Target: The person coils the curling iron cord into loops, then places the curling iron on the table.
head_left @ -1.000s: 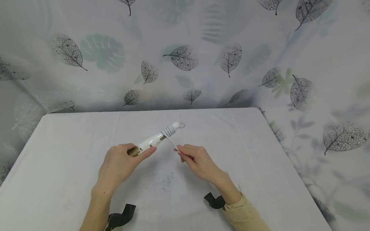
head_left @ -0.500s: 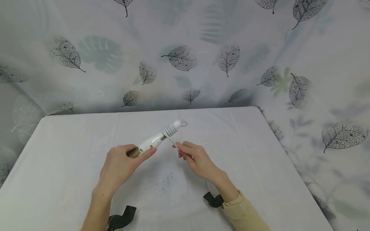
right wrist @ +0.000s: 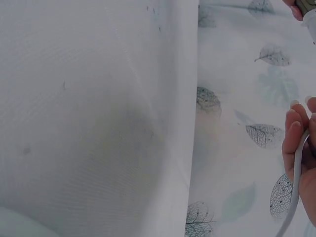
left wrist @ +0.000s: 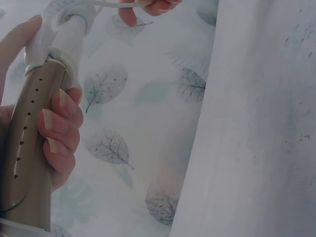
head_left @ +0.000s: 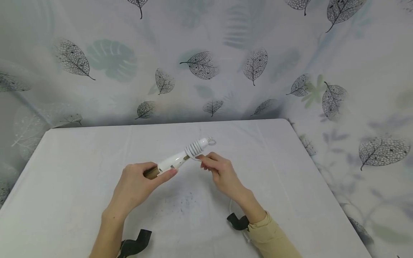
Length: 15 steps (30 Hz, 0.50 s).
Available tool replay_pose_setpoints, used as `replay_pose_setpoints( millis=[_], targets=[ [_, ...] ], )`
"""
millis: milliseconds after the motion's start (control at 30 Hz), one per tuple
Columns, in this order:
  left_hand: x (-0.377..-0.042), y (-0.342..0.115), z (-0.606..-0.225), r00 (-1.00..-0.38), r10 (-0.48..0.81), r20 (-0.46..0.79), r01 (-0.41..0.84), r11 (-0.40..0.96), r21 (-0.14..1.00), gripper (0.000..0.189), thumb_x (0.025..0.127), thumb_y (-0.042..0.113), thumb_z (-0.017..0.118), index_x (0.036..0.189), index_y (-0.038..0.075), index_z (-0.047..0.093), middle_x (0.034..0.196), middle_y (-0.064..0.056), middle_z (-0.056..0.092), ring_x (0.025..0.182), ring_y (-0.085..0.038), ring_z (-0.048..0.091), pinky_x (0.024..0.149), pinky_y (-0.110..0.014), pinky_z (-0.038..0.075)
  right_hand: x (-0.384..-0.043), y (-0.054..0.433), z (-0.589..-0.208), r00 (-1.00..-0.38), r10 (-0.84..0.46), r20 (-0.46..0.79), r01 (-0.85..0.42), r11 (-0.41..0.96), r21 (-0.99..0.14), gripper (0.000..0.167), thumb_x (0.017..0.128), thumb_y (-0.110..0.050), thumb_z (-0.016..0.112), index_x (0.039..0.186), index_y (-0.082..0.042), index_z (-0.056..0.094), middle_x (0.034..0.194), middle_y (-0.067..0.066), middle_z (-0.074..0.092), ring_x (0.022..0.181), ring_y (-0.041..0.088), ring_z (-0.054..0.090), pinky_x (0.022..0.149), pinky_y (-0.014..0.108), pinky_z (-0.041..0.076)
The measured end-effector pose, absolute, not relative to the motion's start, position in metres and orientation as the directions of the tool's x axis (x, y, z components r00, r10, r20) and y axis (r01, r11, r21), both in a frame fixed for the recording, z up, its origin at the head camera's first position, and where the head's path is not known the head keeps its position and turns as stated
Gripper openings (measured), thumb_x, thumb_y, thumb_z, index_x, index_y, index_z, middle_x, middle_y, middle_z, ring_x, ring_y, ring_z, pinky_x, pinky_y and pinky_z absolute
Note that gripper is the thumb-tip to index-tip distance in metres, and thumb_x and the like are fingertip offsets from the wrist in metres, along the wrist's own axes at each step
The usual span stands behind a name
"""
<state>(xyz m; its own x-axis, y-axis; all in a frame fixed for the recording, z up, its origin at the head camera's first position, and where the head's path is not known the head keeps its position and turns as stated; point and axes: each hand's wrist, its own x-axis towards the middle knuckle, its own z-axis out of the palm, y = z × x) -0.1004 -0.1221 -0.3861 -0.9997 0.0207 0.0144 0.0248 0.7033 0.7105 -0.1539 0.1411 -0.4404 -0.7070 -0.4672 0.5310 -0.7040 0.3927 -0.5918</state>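
A curling iron (head_left: 171, 162), white at the handle and gold-brown on its barrel (left wrist: 32, 133), is held tilted above the table. My left hand (head_left: 133, 184) grips the barrel, its fingers curled round it in the left wrist view. White cord coils (head_left: 193, 148) circle the handle near its far end, where a small loop (head_left: 211, 141) sticks out. Close beside these coils, my right hand (head_left: 226, 175) pinches the cord between thumb and fingers. In the right wrist view the loose cord (right wrist: 295, 192) runs down across the palm.
A white-covered table (head_left: 80, 179) lies below, with dark specks (head_left: 187, 202) near its middle. Leaf-printed sheeting (head_left: 200, 64) hangs behind and to the right. Black curved pieces (head_left: 137, 243) sit at both wrists. More loose cord (head_left: 230, 206) trails under the right forearm.
The right hand has moved up, nearer the handle, carrying the cord along its underside. The curling iron has shifted slightly to the right, and the left hand keeps its grip.
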Motion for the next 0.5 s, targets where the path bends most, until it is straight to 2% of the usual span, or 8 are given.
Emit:
replay_pose_setpoints(
  millis=[167,267,433,500],
  targets=[
    [-0.099,-0.122,-0.387,-0.998,0.050,0.050,0.071,0.692,0.719,0.065,0.077,0.072,0.070,0.063,0.018,0.036,0.059,0.008,0.023,0.055,-0.007,0.026,0.048,-0.024,0.022,-0.156,0.142,-0.440,-0.754,-0.431,0.495,-0.650,0.381,-0.658,0.024,0.088,0.012,0.065,0.107,0.001,0.074,0.086,0.010,0.071,0.072,0.018,0.067,0.067,0.025,0.056],
    [-0.098,-0.122,-0.387,-0.996,0.065,0.066,0.092,0.687,0.720,0.065,0.077,0.071,0.071,0.062,0.018,0.036,0.059,0.008,0.023,0.055,-0.006,0.027,0.049,-0.024,0.023,-0.155,0.140,-0.441,-0.771,-0.432,0.468,-0.622,0.350,-0.700,0.021,0.087,0.010,0.068,0.106,0.004,0.073,0.088,0.012,0.075,0.074,0.020,0.071,0.070,0.024,0.057],
    [-0.097,-0.121,-0.384,-0.993,0.087,0.077,0.116,0.671,0.732,0.049,0.078,0.068,0.072,0.067,0.022,0.058,0.057,0.010,0.040,0.057,-0.008,0.042,0.051,-0.024,0.033,-0.150,0.135,-0.443,-0.765,-0.455,0.455,-0.620,0.333,-0.710,0.027,0.085,0.008,0.070,0.112,0.008,0.070,0.098,0.016,0.076,0.086,0.022,0.075,0.078,0.023,0.057],
    [-0.096,-0.121,-0.384,-0.991,0.095,0.092,0.132,0.662,0.738,0.044,0.079,0.066,0.073,0.070,0.024,0.064,0.058,0.010,0.042,0.058,-0.009,0.044,0.051,-0.025,0.035,-0.147,0.131,-0.444,-0.761,-0.453,0.465,-0.625,0.317,-0.714,0.026,0.087,0.007,0.070,0.113,0.008,0.070,0.100,0.016,0.076,0.089,0.023,0.075,0.080,0.023,0.056]
  ],
)
